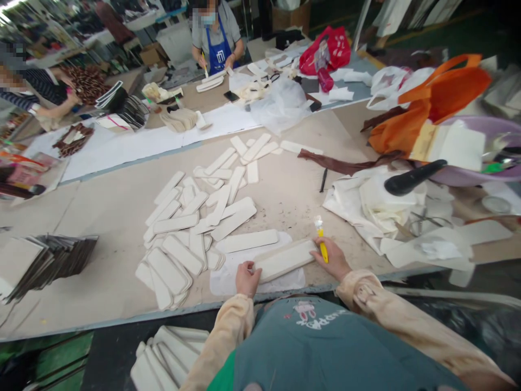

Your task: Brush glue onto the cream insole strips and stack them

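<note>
My left hand [247, 278] pinches the near left end of a long cream strip [285, 259] that lies on a pale sheet [228, 279] at the table's front edge. My right hand [334, 258] is closed round a yellow-handled brush [321, 239] whose white bristled tip points away from me, beside the strip's right end. A second cream strip [247, 240] lies just beyond it. To the left spreads a loose pile of several similar cream strips [191, 228].
A stack of dark-edged pieces [44, 260] sits far left. White cloth and a black handle [411, 178] lie at right, an orange bag [431, 103] behind. More strips [171, 355] sit below the table edge. Two other people work across the tables.
</note>
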`<state>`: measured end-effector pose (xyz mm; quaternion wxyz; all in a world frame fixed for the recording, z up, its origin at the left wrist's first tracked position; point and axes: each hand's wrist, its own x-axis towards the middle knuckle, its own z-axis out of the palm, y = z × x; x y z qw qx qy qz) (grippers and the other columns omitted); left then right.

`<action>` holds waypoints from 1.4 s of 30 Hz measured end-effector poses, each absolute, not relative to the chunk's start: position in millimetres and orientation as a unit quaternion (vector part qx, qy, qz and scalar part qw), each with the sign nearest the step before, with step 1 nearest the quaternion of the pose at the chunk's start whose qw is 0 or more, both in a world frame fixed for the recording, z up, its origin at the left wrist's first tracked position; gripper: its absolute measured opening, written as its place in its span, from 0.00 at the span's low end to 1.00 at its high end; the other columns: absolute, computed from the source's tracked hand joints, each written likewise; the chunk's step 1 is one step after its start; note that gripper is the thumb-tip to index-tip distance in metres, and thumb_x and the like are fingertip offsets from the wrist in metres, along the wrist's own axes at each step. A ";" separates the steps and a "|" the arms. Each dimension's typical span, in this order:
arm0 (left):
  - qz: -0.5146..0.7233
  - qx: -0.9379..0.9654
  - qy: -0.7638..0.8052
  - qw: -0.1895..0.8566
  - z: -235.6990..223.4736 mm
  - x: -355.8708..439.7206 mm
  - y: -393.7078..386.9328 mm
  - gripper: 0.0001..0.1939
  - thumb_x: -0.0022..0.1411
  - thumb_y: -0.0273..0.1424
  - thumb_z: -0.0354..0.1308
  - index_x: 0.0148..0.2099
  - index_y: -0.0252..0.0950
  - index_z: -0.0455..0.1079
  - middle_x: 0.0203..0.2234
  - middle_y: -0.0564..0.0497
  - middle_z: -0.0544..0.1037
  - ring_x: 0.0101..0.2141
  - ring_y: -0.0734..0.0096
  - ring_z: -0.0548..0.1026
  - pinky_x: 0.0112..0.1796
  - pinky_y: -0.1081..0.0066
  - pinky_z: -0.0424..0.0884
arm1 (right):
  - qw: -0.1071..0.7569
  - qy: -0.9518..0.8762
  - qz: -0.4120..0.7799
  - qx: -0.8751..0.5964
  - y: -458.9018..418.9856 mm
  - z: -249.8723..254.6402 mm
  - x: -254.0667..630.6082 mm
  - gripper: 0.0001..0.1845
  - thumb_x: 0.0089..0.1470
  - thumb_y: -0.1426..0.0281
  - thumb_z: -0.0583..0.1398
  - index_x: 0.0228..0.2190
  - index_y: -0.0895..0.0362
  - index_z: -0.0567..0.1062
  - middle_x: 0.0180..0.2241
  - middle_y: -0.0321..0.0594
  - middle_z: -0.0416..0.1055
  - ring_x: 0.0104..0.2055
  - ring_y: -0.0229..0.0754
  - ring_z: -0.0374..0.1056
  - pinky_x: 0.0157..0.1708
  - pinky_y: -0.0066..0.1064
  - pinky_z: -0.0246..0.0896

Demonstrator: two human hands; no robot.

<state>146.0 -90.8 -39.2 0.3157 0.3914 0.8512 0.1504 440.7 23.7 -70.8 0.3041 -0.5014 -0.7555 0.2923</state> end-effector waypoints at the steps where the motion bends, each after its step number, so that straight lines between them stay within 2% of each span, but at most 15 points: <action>1: 0.152 0.397 0.849 0.313 -39.6 145.8 -91.3 0.17 0.52 0.35 0.58 0.44 0.33 0.68 0.36 0.48 0.71 0.30 0.72 0.70 0.40 0.68 0.67 | 0.307 -0.751 0.296 -0.503 23.1 -69.7 440.0 0.14 0.48 0.67 0.60 0.38 0.52 0.65 0.39 0.43 0.70 0.44 0.51 0.67 0.45 0.46 0.62; 5: 0.157 0.420 0.843 0.296 -39.8 145.8 -92.2 0.17 0.52 0.34 0.57 0.45 0.33 0.69 0.37 0.48 0.70 0.32 0.71 0.70 0.42 0.67 0.67 | 0.318 -0.734 0.319 -0.509 21.6 -61.8 436.9 0.12 0.50 0.66 0.59 0.37 0.52 0.63 0.40 0.42 0.69 0.43 0.49 0.68 0.44 0.44 0.64; 9: 0.158 0.444 0.835 0.285 -39.4 147.4 -93.6 0.16 0.53 0.33 0.57 0.45 0.34 0.69 0.38 0.47 0.68 0.32 0.71 0.70 0.42 0.67 0.68 | 0.331 -0.705 0.355 -0.518 21.8 -51.1 434.0 0.15 0.51 0.65 0.60 0.40 0.52 0.61 0.41 0.43 0.69 0.36 0.45 0.69 0.39 0.42 0.67; 14: 0.193 0.495 0.811 0.245 -35.8 148.8 -97.0 0.16 0.52 0.31 0.57 0.45 0.33 0.69 0.42 0.43 0.68 0.44 0.61 0.70 0.50 0.61 0.65 | 0.363 -0.607 0.472 -0.526 21.0 -26.0 422.9 0.18 0.49 0.63 0.62 0.39 0.51 0.62 0.42 0.42 0.69 0.34 0.42 0.69 0.38 0.41 0.68; 17: 0.245 0.536 0.767 0.254 -21.3 146.1 -92.2 0.22 0.52 0.32 0.59 0.50 0.35 0.66 0.50 0.41 0.67 0.54 0.57 0.64 0.55 0.56 0.59 | 0.394 -0.567 0.534 -0.489 21.0 8.4 410.2 0.19 0.48 0.64 0.64 0.37 0.50 0.60 0.44 0.40 0.68 0.34 0.40 0.68 0.38 0.38 0.68; 20: 0.277 0.566 0.695 0.345 2.8 139.0 -76.6 0.33 0.50 0.37 0.62 0.58 0.36 0.60 0.56 0.41 0.64 0.59 0.55 0.57 0.59 0.54 0.53 | 0.404 -0.553 0.592 -0.425 26.5 57.0 397.8 0.20 0.47 0.66 0.65 0.36 0.49 0.59 0.46 0.39 0.67 0.35 0.38 0.68 0.36 0.35 0.67; 22: 0.288 0.570 0.646 0.418 19.5 133.8 -61.7 0.36 0.49 0.39 0.63 0.59 0.37 0.60 0.55 0.42 0.67 0.58 0.56 0.59 0.59 0.56 0.53 | 0.397 -0.547 0.627 -0.388 35.6 91.2 391.3 0.21 0.45 0.67 0.66 0.36 0.49 0.59 0.47 0.39 0.67 0.35 0.38 0.67 0.35 0.33 0.66; 24: 0.300 0.556 0.600 0.491 33.7 131.3 -47.1 0.34 0.47 0.40 0.65 0.56 0.37 0.64 0.49 0.44 0.72 0.53 0.57 0.66 0.56 0.59 0.57 | 0.391 -0.541 0.651 -0.362 49.4 122.4 386.1 0.22 0.44 0.67 0.67 0.36 0.49 0.59 0.47 0.39 0.67 0.35 0.38 0.68 0.34 0.34 0.66; 26: 0.329 0.511 0.556 0.568 45.0 134.3 -35.9 0.31 0.43 0.40 0.67 0.50 0.34 0.70 0.40 0.45 0.76 0.44 0.59 0.71 0.51 0.60 0.63 | 0.401 -0.539 0.653 -0.350 67.0 147.7 381.7 0.24 0.42 0.66 0.67 0.36 0.49 0.59 0.47 0.40 0.68 0.35 0.39 0.68 0.34 0.34 0.66; 29: 0.416 0.395 0.475 0.667 61.4 150.8 -30.1 0.26 0.40 0.43 0.68 0.39 0.30 0.73 0.29 0.47 0.76 0.34 0.63 0.73 0.41 0.63 0.69 | 0.447 -0.541 0.621 -0.349 96.7 173.8 376.1 0.25 0.40 0.66 0.68 0.36 0.49 0.60 0.46 0.39 0.70 0.37 0.40 0.68 0.36 0.34 0.65; 31: 0.477 0.308 0.411 0.713 75.2 166.5 -33.2 0.25 0.43 0.45 0.66 0.38 0.29 0.73 0.29 0.45 0.76 0.31 0.64 0.74 0.36 0.65 0.70 | 0.479 -0.531 0.605 -0.349 115.8 184.4 372.4 0.25 0.38 0.67 0.69 0.35 0.50 0.60 0.43 0.38 0.71 0.40 0.41 0.69 0.37 0.34 0.65; 34: 0.503 0.220 0.318 0.774 98.4 188.3 -43.3 0.27 0.52 0.44 0.61 0.50 0.33 0.68 0.40 0.41 0.75 0.36 0.56 0.76 0.34 0.62 0.73 | 0.513 -0.502 0.602 -0.350 138.8 193.4 365.8 0.26 0.36 0.66 0.70 0.32 0.51 0.61 0.38 0.36 0.72 0.41 0.42 0.69 0.39 0.34 0.64; 36: 0.489 0.203 0.282 0.800 110.5 198.6 -49.9 0.27 0.55 0.41 0.59 0.54 0.35 0.64 0.45 0.39 0.74 0.41 0.51 0.76 0.34 0.61 0.74 | 0.528 -0.490 0.598 -0.351 148.6 196.6 360.8 0.26 0.34 0.65 0.71 0.31 0.52 0.60 0.36 0.35 0.73 0.41 0.43 0.70 0.39 0.35 0.64; 42: 0.509 0.171 0.350 0.768 116.8 210.1 -60.0 0.21 0.56 0.38 0.60 0.48 0.32 0.66 0.37 0.39 0.77 0.35 0.56 0.78 0.28 0.71 0.74 | 0.534 -0.509 0.584 -0.339 149.0 201.0 347.0 0.27 0.34 0.63 0.70 0.31 0.52 0.59 0.37 0.36 0.73 0.40 0.43 0.70 0.39 0.35 0.64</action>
